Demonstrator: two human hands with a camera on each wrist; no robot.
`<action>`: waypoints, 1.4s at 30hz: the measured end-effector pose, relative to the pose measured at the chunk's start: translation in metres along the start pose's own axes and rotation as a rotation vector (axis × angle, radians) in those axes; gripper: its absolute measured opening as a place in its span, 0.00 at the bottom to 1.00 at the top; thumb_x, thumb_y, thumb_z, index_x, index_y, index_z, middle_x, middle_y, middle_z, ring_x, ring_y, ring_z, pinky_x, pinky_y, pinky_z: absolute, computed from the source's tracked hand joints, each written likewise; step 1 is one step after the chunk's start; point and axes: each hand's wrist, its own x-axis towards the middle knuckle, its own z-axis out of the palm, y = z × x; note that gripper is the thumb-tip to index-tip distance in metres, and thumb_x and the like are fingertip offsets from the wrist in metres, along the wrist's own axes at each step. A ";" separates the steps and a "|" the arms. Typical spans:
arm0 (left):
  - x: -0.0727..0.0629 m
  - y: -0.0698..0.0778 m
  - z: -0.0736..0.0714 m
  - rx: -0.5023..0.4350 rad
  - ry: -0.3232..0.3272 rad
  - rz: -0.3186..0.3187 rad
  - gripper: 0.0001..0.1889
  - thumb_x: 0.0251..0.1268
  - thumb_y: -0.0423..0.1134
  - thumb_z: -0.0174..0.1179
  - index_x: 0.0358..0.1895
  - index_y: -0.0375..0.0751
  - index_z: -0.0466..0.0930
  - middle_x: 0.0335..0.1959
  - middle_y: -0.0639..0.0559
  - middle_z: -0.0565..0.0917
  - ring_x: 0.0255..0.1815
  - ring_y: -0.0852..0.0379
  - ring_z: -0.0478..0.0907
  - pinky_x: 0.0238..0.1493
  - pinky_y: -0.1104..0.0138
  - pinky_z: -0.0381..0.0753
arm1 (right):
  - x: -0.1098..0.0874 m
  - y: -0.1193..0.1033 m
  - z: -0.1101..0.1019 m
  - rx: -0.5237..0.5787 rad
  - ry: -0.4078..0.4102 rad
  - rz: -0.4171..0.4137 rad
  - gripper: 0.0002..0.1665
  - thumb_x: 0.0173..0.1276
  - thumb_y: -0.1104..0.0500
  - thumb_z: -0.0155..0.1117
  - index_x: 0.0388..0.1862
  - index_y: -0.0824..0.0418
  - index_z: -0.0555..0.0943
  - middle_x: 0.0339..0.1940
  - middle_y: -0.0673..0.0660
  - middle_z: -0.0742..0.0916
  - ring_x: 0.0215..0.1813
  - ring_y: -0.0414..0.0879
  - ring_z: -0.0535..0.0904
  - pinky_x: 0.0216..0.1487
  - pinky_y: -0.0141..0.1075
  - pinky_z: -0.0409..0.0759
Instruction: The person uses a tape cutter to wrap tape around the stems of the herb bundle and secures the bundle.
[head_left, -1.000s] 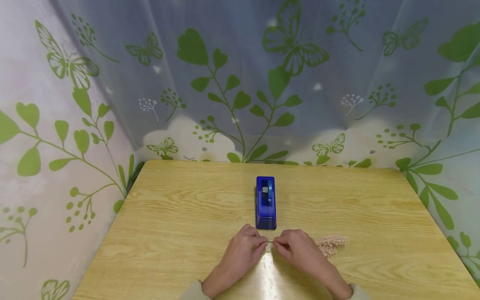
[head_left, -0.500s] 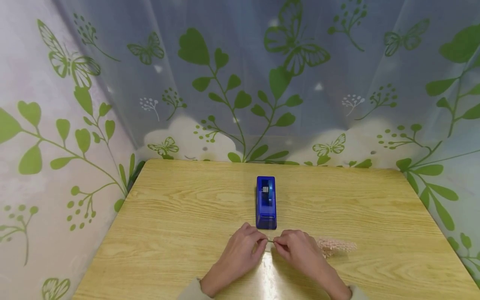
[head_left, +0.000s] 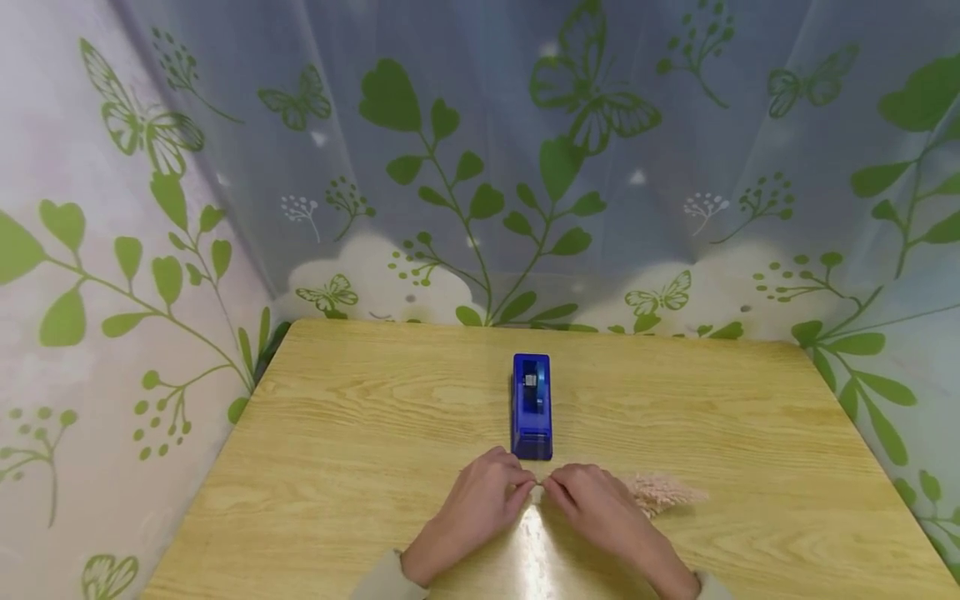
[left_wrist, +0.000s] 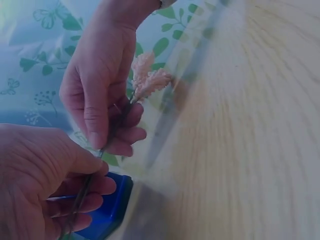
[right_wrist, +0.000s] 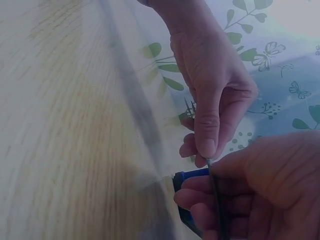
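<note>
My left hand [head_left: 483, 492] and right hand [head_left: 600, 507] meet fingertip to fingertip near the front of the table. Both pinch thin dark flower stems [left_wrist: 82, 192], which run through the two hands. The left thumb and fingers hold the lower stretch, where the stem ends show past its fingers in the right wrist view. Nearer the blooms, the right hand pinches the stems. Pale pink fluffy flower heads [head_left: 663, 493] stick out beyond the right hand, partly hidden by it; in the left wrist view two pink tufts [left_wrist: 150, 82] stand out above it.
A blue tape dispenser [head_left: 534, 433] stands on the wood-grain table [head_left: 375, 400] just behind the fingertips. Patterned curtains [head_left: 330, 167] with green leaves and butterflies enclose the table at the back and both sides.
The pink flower heads have shifted and turned beside the right hand. The fingertips have come slightly closer together, with less stem showing between them. The tape dispenser stays put.
</note>
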 end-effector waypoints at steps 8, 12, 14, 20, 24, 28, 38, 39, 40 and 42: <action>0.004 0.001 -0.004 -0.011 -0.025 0.003 0.04 0.67 0.33 0.70 0.39 0.43 0.94 0.31 0.56 0.87 0.33 0.64 0.76 0.33 0.78 0.75 | 0.006 0.002 -0.011 -0.036 -0.065 -0.091 0.21 0.76 0.62 0.63 0.20 0.52 0.76 0.16 0.40 0.69 0.20 0.30 0.60 0.19 0.26 0.62; 0.004 -0.001 -0.003 -0.035 -0.026 -0.002 0.04 0.66 0.33 0.71 0.39 0.43 0.94 0.30 0.56 0.87 0.31 0.65 0.75 0.31 0.80 0.73 | 0.008 0.004 -0.014 -0.025 -0.086 -0.103 0.15 0.75 0.62 0.65 0.25 0.54 0.84 0.17 0.39 0.71 0.20 0.30 0.61 0.18 0.26 0.61; 0.003 -0.002 -0.002 -0.043 -0.021 -0.002 0.04 0.66 0.32 0.71 0.39 0.43 0.94 0.29 0.56 0.87 0.31 0.65 0.75 0.30 0.80 0.72 | 0.009 0.006 -0.013 -0.024 -0.083 -0.109 0.16 0.75 0.63 0.65 0.24 0.54 0.84 0.17 0.39 0.71 0.20 0.29 0.61 0.18 0.25 0.61; -0.002 -0.001 0.004 -0.070 -0.003 0.016 0.05 0.63 0.30 0.72 0.38 0.43 0.94 0.28 0.57 0.86 0.31 0.67 0.74 0.30 0.81 0.71 | 0.006 0.011 -0.011 -0.029 -0.086 -0.164 0.17 0.71 0.64 0.68 0.21 0.52 0.83 0.20 0.38 0.77 0.22 0.28 0.64 0.21 0.25 0.67; -0.004 -0.001 0.008 -0.067 0.023 0.033 0.05 0.62 0.30 0.72 0.37 0.43 0.94 0.28 0.57 0.86 0.30 0.67 0.74 0.30 0.82 0.70 | 0.004 0.015 -0.010 -0.013 -0.083 -0.176 0.11 0.71 0.64 0.68 0.29 0.52 0.89 0.24 0.39 0.84 0.23 0.28 0.68 0.23 0.25 0.72; -0.003 -0.001 0.008 -0.050 0.028 0.027 0.04 0.62 0.31 0.72 0.37 0.43 0.94 0.28 0.58 0.85 0.30 0.67 0.74 0.31 0.82 0.71 | 0.004 0.016 -0.010 -0.009 -0.074 -0.181 0.10 0.71 0.64 0.68 0.31 0.53 0.90 0.24 0.40 0.84 0.24 0.28 0.69 0.23 0.25 0.72; -0.001 -0.003 0.006 -0.092 -0.018 -0.029 0.04 0.66 0.32 0.69 0.38 0.43 0.92 0.30 0.60 0.85 0.33 0.68 0.75 0.36 0.79 0.75 | 0.007 0.015 -0.012 -0.041 -0.022 -0.201 0.06 0.68 0.63 0.72 0.35 0.54 0.92 0.29 0.43 0.89 0.27 0.27 0.74 0.26 0.24 0.75; -0.001 -0.003 0.006 -0.089 -0.022 -0.030 0.04 0.67 0.32 0.68 0.38 0.43 0.92 0.30 0.60 0.84 0.33 0.68 0.75 0.36 0.79 0.75 | 0.007 0.015 -0.012 -0.038 -0.018 -0.202 0.06 0.68 0.63 0.72 0.35 0.54 0.93 0.29 0.44 0.89 0.27 0.27 0.75 0.26 0.24 0.76; -0.001 -0.003 0.006 -0.084 -0.026 -0.031 0.05 0.68 0.33 0.67 0.38 0.43 0.92 0.30 0.60 0.84 0.33 0.68 0.74 0.36 0.79 0.75 | 0.008 0.015 -0.013 -0.037 -0.014 -0.203 0.06 0.68 0.63 0.72 0.35 0.54 0.93 0.29 0.44 0.89 0.27 0.27 0.75 0.26 0.24 0.76; -0.001 -0.003 0.006 -0.072 -0.030 -0.033 0.05 0.70 0.33 0.66 0.39 0.43 0.92 0.30 0.60 0.84 0.34 0.68 0.74 0.36 0.79 0.75 | 0.008 0.015 -0.013 -0.038 -0.004 -0.206 0.06 0.68 0.63 0.73 0.35 0.53 0.93 0.29 0.44 0.89 0.28 0.28 0.76 0.27 0.24 0.76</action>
